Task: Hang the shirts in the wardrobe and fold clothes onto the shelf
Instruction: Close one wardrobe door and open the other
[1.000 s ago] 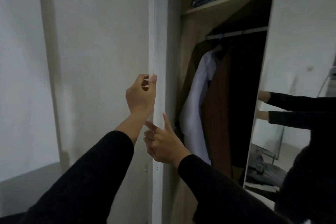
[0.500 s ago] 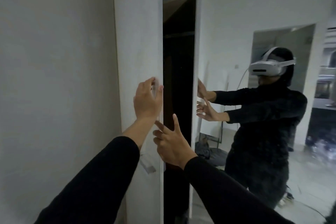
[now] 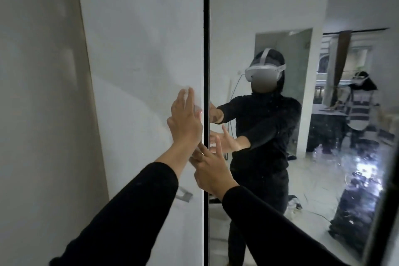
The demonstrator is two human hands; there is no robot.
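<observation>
Against the white wardrobe door (image 3: 140,71), just left of the dark gap (image 3: 206,49), the left hand (image 3: 185,123) presses flat, fingers spread, holding nothing. Below it the right hand (image 3: 212,170) is splayed empty at the mirror door (image 3: 269,6); no shirts show.

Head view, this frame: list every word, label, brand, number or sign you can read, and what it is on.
None can be read.
White wardrobe door: plain, no print visible.
Metal handle: no marking visible.
Mirrored door: only reflections; the reflected white headset shows no legible logo.
Left hand and right hand: empty and open, carrying nothing printed.
</observation>
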